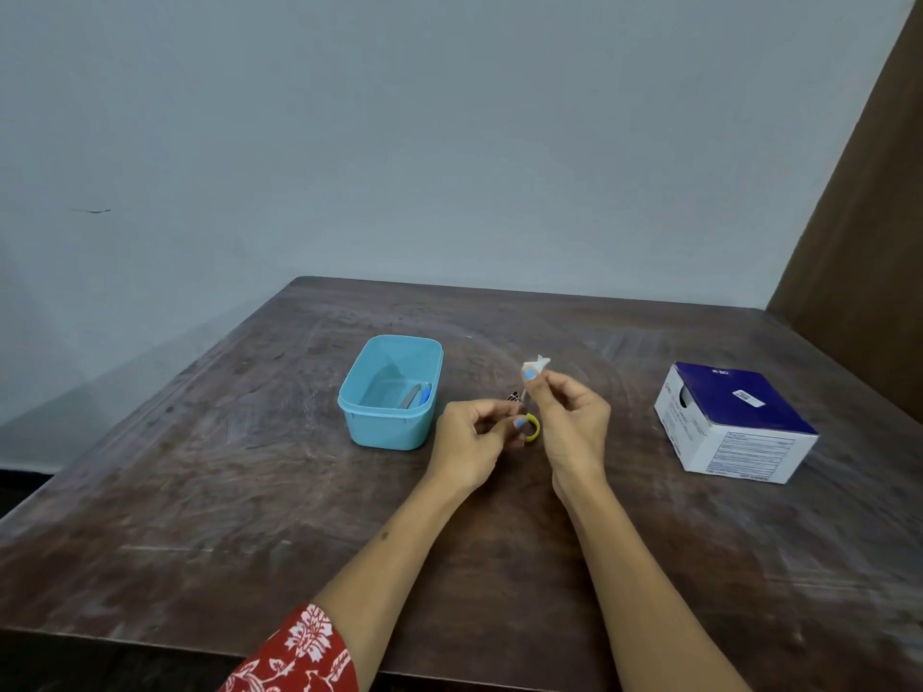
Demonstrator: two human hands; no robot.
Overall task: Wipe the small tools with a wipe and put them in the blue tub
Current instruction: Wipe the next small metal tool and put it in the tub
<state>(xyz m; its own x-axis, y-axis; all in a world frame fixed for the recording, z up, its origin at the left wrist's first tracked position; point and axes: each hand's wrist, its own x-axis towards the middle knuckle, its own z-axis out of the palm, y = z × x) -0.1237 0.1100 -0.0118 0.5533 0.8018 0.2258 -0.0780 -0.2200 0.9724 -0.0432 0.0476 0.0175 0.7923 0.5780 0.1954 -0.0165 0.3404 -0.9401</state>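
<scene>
Holding small scissors [525,417] above the brown desk [249,491], just right of the blue tub [389,392]. Gripping the yellow finger loop [533,428] with the left hand [472,444], fingers curled round the handle end. Pinching a white wipe [537,364] between thumb and fingertips of the right hand [569,422], with the wipe pressed round the upper part of the scissors. Keeping both hands raised near each other, close to touching, over the desk centre. Storing two tools inside the tub: a grey one [410,396] and a blue-handled one [425,393], lying side by side along its right wall. Standing well apart to the right: a white and dark blue box [734,422]. Showing a red patterned sleeve [299,651] at the lower edge.
</scene>
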